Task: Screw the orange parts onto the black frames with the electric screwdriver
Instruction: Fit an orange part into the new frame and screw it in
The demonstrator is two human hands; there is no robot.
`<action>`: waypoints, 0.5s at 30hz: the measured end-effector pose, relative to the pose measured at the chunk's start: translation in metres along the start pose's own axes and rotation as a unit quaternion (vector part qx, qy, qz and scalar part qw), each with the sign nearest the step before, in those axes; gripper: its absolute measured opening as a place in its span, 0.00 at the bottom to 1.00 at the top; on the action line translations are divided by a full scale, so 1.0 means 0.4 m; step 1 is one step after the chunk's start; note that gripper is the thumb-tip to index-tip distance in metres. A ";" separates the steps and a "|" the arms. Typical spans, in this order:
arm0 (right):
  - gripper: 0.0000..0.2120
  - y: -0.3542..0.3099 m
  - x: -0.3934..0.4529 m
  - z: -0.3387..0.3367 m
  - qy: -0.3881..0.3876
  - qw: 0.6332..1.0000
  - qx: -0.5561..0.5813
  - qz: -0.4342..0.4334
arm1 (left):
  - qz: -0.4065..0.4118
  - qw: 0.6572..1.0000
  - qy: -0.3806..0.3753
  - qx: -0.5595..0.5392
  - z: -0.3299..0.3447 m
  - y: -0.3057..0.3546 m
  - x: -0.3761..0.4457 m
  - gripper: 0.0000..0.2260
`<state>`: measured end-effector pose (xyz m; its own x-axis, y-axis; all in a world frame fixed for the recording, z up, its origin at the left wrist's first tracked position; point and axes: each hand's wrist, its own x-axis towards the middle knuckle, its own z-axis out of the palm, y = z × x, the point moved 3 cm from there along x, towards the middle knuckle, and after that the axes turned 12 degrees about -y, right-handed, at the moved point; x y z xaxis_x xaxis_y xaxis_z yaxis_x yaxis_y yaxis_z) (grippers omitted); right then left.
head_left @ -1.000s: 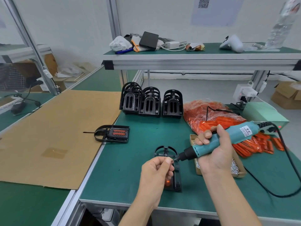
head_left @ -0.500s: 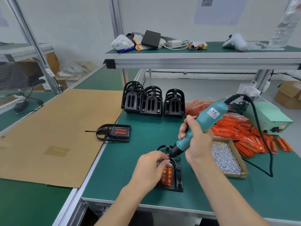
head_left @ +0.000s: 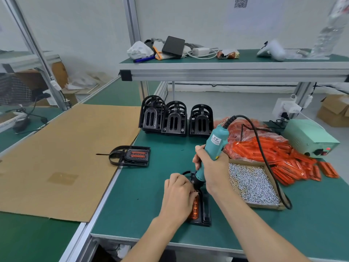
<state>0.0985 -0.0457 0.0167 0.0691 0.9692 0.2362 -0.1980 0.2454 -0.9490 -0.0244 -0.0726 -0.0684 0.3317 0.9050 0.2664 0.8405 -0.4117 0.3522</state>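
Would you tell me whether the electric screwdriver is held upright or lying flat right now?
Nearly upright: the right hand grips the electric screwdriver, nose down toward the black frame, cord end up.

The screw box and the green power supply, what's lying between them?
In the head view, loose orange parts lie spread between the screw box and the power supply, with the screwdriver's black cord crossing over them.

Screwdriver tip point(head_left: 196, 187) hidden behind left hand point(head_left: 178, 195). Most of black frame point(head_left: 205, 210) covered too. Clear bottle point(head_left: 328, 29) blurred, cut off at top.
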 end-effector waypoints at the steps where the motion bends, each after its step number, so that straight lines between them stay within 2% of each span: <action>1: 0.07 0.003 0.000 0.000 0.001 1.000 0.003 0.001 | -0.003 1.000 0.001 0.001 0.004 -0.003 -0.001 0.07; 15: 0.08 0.010 0.006 0.033 -0.061 0.997 -0.036 0.028 | -0.033 0.997 0.048 -0.045 0.009 -0.021 -0.016 0.06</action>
<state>0.0848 -0.0422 0.0163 -0.0596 0.9775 0.2024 -0.1282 0.1936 -0.9727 -0.0321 -0.0745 -0.0761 0.2303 0.9182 0.3223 0.8165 -0.3626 0.4494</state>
